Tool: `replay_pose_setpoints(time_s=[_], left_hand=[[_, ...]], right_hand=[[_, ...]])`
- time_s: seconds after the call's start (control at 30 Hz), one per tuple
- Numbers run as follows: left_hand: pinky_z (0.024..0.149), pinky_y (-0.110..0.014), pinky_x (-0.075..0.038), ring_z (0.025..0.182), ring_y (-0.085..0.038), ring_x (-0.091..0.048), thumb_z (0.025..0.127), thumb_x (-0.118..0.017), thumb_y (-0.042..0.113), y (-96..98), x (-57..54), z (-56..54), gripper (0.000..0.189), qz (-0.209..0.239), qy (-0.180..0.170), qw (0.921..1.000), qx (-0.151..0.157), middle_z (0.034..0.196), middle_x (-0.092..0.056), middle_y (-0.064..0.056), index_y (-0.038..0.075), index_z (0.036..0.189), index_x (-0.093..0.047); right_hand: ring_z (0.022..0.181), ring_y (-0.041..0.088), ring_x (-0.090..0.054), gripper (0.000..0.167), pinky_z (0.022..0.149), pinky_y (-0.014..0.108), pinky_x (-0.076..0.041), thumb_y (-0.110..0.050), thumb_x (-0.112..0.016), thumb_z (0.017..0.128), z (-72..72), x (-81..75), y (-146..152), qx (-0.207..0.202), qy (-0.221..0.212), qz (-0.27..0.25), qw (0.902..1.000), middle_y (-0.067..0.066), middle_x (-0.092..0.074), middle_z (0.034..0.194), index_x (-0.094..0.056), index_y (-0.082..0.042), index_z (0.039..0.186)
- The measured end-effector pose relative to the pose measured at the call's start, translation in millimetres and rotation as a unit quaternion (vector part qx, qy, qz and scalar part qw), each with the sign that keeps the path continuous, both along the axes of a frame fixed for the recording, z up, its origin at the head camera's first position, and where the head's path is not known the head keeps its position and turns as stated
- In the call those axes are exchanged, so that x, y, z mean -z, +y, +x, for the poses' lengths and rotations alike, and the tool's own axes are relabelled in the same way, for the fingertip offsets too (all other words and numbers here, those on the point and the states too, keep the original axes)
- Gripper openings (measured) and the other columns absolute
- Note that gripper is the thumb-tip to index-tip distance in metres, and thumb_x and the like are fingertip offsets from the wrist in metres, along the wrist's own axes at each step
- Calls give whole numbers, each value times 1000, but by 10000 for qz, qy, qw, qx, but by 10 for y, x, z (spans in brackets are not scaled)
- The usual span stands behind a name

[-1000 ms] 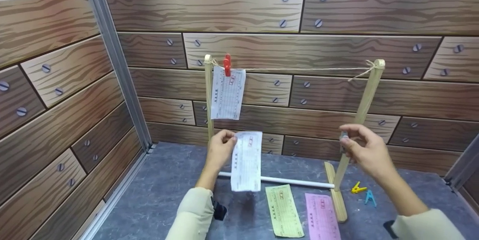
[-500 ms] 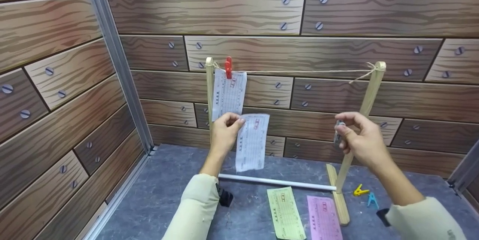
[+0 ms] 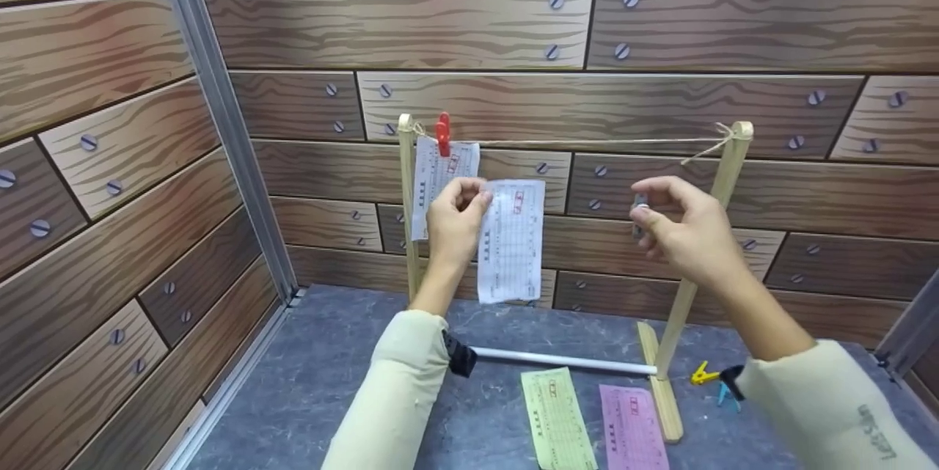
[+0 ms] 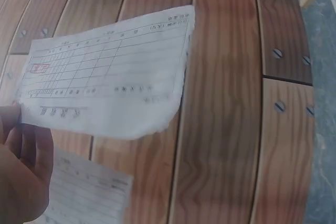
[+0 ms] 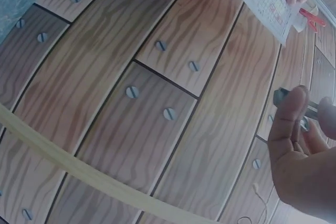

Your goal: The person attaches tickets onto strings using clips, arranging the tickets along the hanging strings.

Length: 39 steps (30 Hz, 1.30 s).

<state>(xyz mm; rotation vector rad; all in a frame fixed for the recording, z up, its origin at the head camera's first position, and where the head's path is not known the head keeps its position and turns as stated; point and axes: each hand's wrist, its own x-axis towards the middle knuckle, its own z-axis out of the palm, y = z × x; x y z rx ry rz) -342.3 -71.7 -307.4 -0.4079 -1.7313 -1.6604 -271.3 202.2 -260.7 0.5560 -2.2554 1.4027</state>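
White slip: hangs below the string in my head view.
Left hand: fingers pinch the slip's upper left edge.
Right hand: fingers pinch a grey clip, apart from the slip.
Red clip: I see it fastening a second slip.
Table: green slip, pink slip.

The left hand and right hand are bare. The left sleeve is pale cream and creased; the right sleeve matches, bearing dark lettering, hard to read. A boxy black wrist camera sits beside the left cuff.
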Motion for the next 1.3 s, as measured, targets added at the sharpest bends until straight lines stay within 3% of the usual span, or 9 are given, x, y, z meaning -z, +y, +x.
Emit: replay_pose_setpoints(time_s=[0.27,0.37,0.43,0.53,0.63,0.7,0.9,1.03,1.3], left_hand=[[64,-24,-47,67,-10,-55,91,-73,5,86,-277,-97,6,-123,246,9994,-193,77,-68,-5,0,89,-73],[63,-23,-46,66,-9,-55,90,-74,5,129,-380,-137,5,7,316,9994,-138,78,-69,-5,0,88,-72],[62,-23,-45,65,-8,-55,89,-74,3,154,-434,-160,4,121,326,9994,-72,77,-68,-5,0,92,-72],[58,-22,-42,61,-8,-53,89,-74,1,179,-488,-185,17,268,263,9993,-21,73,-66,-4,-1,106,-72],[56,-22,-40,59,-8,-50,89,-74,1,183,-520,-206,32,246,115,9995,-176,71,-66,-4,1,121,-70],[57,-22,-40,59,-8,-51,90,-74,2,184,-534,-222,34,165,-15,9994,-306,73,-68,-4,2,123,-70],[60,-22,-43,65,-6,-58,89,-75,3,181,-536,-238,14,16,-241,9988,-435,81,-74,-7,-2,103,-75],[56,-21,-39,59,-6,-52,88,-75,2,169,-516,-231,4,42,-214,9988,-442,74,-70,-4,1,92,-74],[57,-21,-38,61,-8,-47,93,-67,-2,204,-507,-228,4,189,-369,9991,-124,72,-60,0,1,93,-69]], right_hand=[[59,15,-64,29,53,26,-55,-1,-62,98,-58,-99,-5,38,-88,264,9996,20,-61,101,-59,8,126],[59,15,-64,29,53,26,-55,0,-63,98,-66,-118,-11,33,-80,242,9997,20,-61,101,-59,8,126],[59,15,-64,29,52,26,-55,0,-63,98,-68,-126,-17,39,-73,230,9997,19,-61,101,-59,8,125],[58,14,-64,29,52,26,-55,0,-63,98,-71,-128,-25,37,-63,219,9997,19,-60,100,-59,8,125],[58,12,-64,28,52,26,-55,-1,-63,98,-70,-131,-30,14,-74,221,9997,18,-60,99,-59,9,124],[58,12,-64,28,52,27,-55,-1,-63,98,-67,-141,-30,-2,-83,214,9997,18,-61,99,-59,9,124],[60,14,-65,28,55,28,-56,-1,-62,99,-59,-232,-45,-39,-21,162,9999,17,-61,98,-59,8,125],[61,14,-66,27,57,31,-58,-2,-62,99,-67,-319,-103,-83,34,100,9999,16,-61,98,-59,8,124],[66,15,-66,29,59,29,-58,-2,-63,98,-117,-475,-267,-216,38,-74,9997,15,-62,101,-58,7,126]])
